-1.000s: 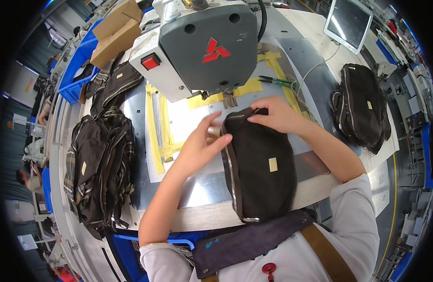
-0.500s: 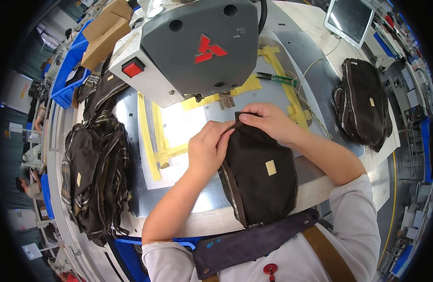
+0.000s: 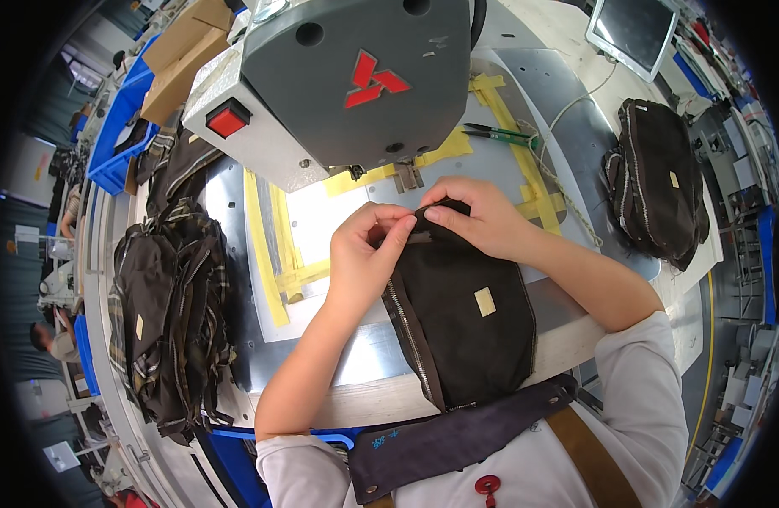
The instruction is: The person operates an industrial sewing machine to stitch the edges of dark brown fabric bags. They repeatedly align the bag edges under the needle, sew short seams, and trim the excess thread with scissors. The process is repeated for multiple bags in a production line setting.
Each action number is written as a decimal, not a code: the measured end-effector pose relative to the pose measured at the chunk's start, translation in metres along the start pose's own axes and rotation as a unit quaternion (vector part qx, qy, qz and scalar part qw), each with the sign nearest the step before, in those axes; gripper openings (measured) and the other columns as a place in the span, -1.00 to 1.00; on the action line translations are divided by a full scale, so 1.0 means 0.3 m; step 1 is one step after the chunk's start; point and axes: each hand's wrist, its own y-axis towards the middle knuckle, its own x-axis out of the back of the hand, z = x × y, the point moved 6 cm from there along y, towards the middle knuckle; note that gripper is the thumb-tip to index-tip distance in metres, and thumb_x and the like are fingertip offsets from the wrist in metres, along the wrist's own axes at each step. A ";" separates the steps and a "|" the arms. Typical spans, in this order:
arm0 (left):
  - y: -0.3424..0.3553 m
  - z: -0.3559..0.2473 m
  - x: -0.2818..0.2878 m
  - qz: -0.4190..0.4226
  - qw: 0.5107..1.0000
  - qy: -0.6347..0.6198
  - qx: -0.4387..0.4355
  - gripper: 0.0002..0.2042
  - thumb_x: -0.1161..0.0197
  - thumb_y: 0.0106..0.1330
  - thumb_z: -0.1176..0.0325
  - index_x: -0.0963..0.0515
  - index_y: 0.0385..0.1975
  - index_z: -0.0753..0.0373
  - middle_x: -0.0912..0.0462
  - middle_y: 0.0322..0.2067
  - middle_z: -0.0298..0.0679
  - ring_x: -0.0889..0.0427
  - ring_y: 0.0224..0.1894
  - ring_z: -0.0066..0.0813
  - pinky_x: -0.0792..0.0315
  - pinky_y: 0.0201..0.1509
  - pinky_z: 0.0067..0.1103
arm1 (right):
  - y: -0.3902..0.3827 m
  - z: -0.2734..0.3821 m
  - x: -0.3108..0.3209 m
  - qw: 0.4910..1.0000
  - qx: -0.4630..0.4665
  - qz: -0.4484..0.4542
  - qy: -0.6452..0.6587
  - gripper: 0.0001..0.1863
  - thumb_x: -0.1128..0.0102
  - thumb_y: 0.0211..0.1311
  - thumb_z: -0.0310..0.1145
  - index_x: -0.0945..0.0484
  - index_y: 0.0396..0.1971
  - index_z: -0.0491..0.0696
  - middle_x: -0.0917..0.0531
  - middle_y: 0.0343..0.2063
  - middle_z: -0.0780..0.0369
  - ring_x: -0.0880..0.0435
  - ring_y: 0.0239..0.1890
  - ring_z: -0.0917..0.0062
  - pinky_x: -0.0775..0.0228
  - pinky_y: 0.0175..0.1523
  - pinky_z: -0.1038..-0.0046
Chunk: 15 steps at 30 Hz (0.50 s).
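Note:
A dark brown fabric bag piece with a metal zipper down its left side and a small cream label lies in front of me, its lower end at the table's near edge. My left hand pinches the top edge of this piece between thumb and fingers. Close beside it, my right hand grips the same edge, thumb on top and fingers curled behind. The fingertips of both hands nearly meet. Just beyond them is the metal presser foot of a large grey sewing machine.
Stacked brown bag pieces lie at the left, and more bag pieces at the right. Green-handled snips rest by a cord on the taped plate. A screen stands far right; a blue bin and cardboard box far left.
My left fingers have shifted slightly up and left along the top edge, with the thumb now nearer the right hand. The edge, raised before, is now folded lower between my fingers.

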 end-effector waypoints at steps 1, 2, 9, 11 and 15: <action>0.001 0.001 0.003 0.001 1.000 -0.002 0.000 -0.89 -0.29 0.28 0.45 -0.59 -0.29 0.34 -0.63 -0.41 -0.33 -0.55 -0.44 -0.69 -0.45 -0.29 -0.72 | 0.002 0.000 -0.002 1.000 -0.005 0.003 0.005 -0.79 -0.16 0.32 -0.32 -0.55 -0.22 -0.17 -0.61 -0.29 0.25 -0.55 -0.19 0.57 -0.37 -0.01 0.50; 0.003 -0.001 0.005 0.007 1.000 0.004 0.008 -0.89 -0.28 0.30 0.46 -0.58 -0.27 0.35 -0.64 -0.37 -0.32 -0.57 -0.40 -0.69 -0.45 -0.29 -0.73 | 0.002 0.000 -0.003 1.000 -0.007 0.003 0.005 -0.79 -0.16 0.32 -0.33 -0.55 -0.22 -0.17 -0.61 -0.29 0.25 -0.54 -0.19 0.58 -0.37 -0.01 0.51; 0.006 -0.003 0.001 0.018 1.000 -0.002 0.023 -0.90 -0.26 0.30 0.45 -0.58 -0.30 0.34 -0.61 -0.36 -0.34 -0.54 -0.45 -0.70 -0.42 -0.34 -0.73 | 0.003 -0.019 -0.007 1.000 -0.014 -0.008 0.009 -0.74 -0.18 0.30 -0.30 -0.55 -0.16 -0.19 -0.65 -0.28 0.14 -0.60 -0.22 0.44 -0.41 -0.04 0.44; 0.007 -0.001 0.000 0.024 1.000 -0.001 0.019 -0.91 -0.26 0.30 0.46 -0.57 -0.30 0.34 -0.60 -0.37 -0.34 -0.54 -0.45 -0.70 -0.42 -0.35 -0.74 | 0.003 -0.017 -0.007 1.000 -0.021 -0.007 0.010 -0.74 -0.18 0.29 -0.30 -0.56 -0.17 -0.19 -0.66 -0.29 0.14 -0.60 -0.23 0.45 -0.41 -0.06 0.44; 0.012 0.001 -0.001 0.031 0.999 -0.004 0.009 -0.92 -0.26 0.29 0.47 -0.57 -0.31 0.34 -0.59 -0.36 -0.34 -0.54 -0.46 -0.71 -0.41 -0.37 -0.73 | 0.004 -0.013 -0.006 1.000 -0.022 -0.009 0.002 -0.75 -0.18 0.29 -0.30 -0.57 -0.18 -0.18 -0.66 -0.31 0.15 -0.60 -0.26 0.46 -0.41 -0.09 0.44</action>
